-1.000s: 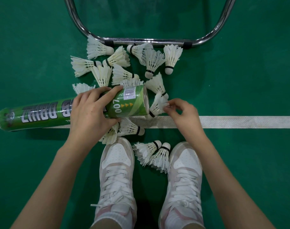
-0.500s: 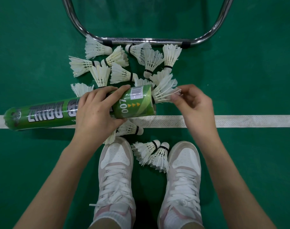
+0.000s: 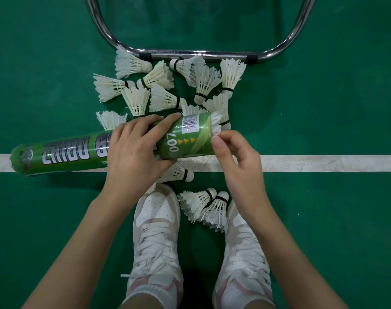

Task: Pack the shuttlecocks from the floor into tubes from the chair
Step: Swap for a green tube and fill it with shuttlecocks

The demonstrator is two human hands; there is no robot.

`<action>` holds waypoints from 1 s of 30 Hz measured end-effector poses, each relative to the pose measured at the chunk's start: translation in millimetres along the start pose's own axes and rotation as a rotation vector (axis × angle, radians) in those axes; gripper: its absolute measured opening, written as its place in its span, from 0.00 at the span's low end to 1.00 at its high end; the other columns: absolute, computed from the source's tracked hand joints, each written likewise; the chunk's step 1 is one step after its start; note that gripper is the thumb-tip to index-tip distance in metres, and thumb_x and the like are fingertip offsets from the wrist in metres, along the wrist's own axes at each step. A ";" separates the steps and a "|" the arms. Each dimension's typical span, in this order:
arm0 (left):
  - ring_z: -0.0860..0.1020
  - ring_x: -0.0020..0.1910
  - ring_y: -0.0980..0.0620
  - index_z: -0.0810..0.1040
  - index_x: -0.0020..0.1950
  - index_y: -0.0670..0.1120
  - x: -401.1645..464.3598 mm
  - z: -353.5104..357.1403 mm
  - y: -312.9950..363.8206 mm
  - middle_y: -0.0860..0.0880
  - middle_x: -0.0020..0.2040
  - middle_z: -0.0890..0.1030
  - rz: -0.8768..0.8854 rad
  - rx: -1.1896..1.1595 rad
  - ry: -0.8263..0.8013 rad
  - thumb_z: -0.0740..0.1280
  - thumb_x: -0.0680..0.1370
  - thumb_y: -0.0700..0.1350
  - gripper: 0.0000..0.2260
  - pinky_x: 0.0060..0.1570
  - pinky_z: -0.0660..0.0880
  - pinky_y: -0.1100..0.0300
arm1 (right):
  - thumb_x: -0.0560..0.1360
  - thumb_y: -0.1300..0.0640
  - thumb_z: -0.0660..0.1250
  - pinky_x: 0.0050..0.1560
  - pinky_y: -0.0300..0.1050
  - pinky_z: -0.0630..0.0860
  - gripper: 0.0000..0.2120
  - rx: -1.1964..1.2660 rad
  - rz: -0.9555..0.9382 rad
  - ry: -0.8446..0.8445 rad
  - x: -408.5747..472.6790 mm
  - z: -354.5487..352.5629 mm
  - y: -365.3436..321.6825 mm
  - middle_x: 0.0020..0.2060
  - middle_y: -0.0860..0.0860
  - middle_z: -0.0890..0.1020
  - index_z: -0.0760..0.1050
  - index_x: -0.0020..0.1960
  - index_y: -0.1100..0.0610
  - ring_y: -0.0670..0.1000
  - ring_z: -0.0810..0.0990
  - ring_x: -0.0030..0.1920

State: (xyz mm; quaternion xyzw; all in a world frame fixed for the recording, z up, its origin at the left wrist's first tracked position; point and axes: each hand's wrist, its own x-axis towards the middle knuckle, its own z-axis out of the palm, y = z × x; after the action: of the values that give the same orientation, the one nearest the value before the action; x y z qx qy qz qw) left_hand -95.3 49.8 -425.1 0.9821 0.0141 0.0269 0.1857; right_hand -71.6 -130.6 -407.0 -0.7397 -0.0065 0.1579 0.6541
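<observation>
Since half a second ago the right hand (image 3: 237, 161) has come in from the far right to the tube's mouth, and the shuttlecock (image 3: 215, 126) it carried is now mostly inside, only white feather tips showing at the rim. Its thumb and forefinger are pinched narrow at those feathers, the other fingers curled loosely under, the wrist bent and the forearm running back toward the near right. The left hand (image 3: 135, 156) lies over the middle of the green tube (image 3: 185, 139), fingers spread along its far side and thumb beneath, gripping it; its forearm slants in from the near left. That tube is held level above the white line (image 3: 324, 162), its closed end to the left and open end to the right. More shuttlecocks (image 3: 163, 99) lie loose on the green floor (image 3: 324, 219) beyond the tube, up to the chrome chair frame (image 3: 196, 52). One lies just under the left hand near the line, and a pair (image 3: 204, 205) rests between the toes of two white shoes (image 3: 156, 230).
</observation>
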 end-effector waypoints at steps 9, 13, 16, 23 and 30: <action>0.73 0.58 0.43 0.68 0.70 0.53 -0.3 2.0 2.5 0.46 0.60 0.76 0.020 0.006 0.003 0.75 0.66 0.51 0.34 0.57 0.65 0.47 | 0.68 0.58 0.74 0.46 0.28 0.70 0.14 -0.141 -0.006 0.014 5.8 0.7 -3.4 0.39 0.40 0.77 0.70 0.43 0.46 0.38 0.74 0.42; 0.73 0.58 0.43 0.68 0.70 0.53 0.0 2.4 3.9 0.46 0.60 0.76 0.019 0.009 -0.001 0.76 0.65 0.50 0.35 0.57 0.65 0.48 | 0.68 0.60 0.74 0.45 0.32 0.72 0.15 -0.128 0.011 -0.020 10.2 -3.5 -4.3 0.39 0.43 0.78 0.71 0.43 0.46 0.40 0.75 0.40; 0.73 0.58 0.43 0.68 0.70 0.53 -0.5 2.3 3.8 0.46 0.60 0.76 0.030 0.011 -0.004 0.76 0.65 0.50 0.35 0.57 0.64 0.48 | 0.69 0.62 0.73 0.45 0.32 0.72 0.12 -0.112 0.016 -0.092 11.8 -5.7 -4.6 0.38 0.44 0.78 0.73 0.44 0.47 0.40 0.74 0.40; 0.73 0.57 0.43 0.67 0.70 0.53 -0.6 2.2 4.0 0.46 0.60 0.76 0.035 0.013 -0.014 0.74 0.66 0.51 0.34 0.57 0.64 0.49 | 0.74 0.65 0.67 0.51 0.35 0.76 0.14 0.008 0.080 -0.215 12.3 -5.6 -4.0 0.45 0.47 0.82 0.72 0.50 0.47 0.42 0.81 0.48; 0.73 0.58 0.43 0.68 0.70 0.53 -0.8 3.3 4.6 0.46 0.60 0.76 0.034 0.027 -0.019 0.76 0.65 0.50 0.35 0.57 0.63 0.50 | 0.75 0.65 0.66 0.54 0.37 0.76 0.14 0.022 0.096 -0.275 14.2 -9.0 -2.5 0.45 0.44 0.83 0.72 0.51 0.45 0.42 0.81 0.50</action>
State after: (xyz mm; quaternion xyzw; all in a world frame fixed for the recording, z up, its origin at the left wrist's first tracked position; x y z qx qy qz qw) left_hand -95.8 44.3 -426.6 0.9849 -0.0039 0.0205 0.1720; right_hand -55.4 -135.9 -407.0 -0.7034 -0.0591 0.2889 0.6468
